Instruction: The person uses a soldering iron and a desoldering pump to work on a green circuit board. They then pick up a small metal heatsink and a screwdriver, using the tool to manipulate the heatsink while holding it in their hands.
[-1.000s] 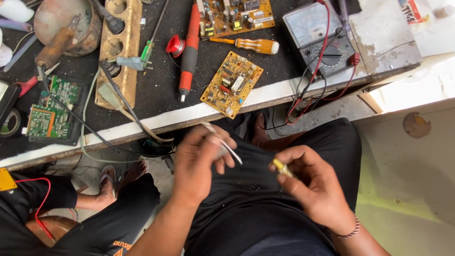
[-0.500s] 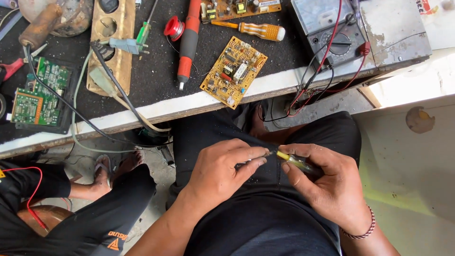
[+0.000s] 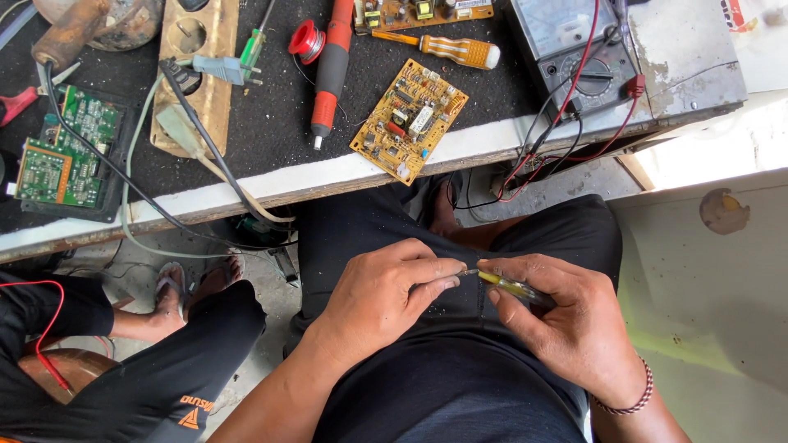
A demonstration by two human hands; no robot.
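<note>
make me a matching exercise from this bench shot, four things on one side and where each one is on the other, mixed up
Things:
1. yellow circuit board
2. green circuit board
3. small yellow screwdriver
4. red solder spool

Places:
A. in the right hand, its tip at the left hand, over the lap
B. far left of the bench, in a black tray
C. at the bench's front edge, one corner over it
D. top of the bench, just left of the red tool

Pairs: 1-C, 2-B, 3-A, 4-D
</note>
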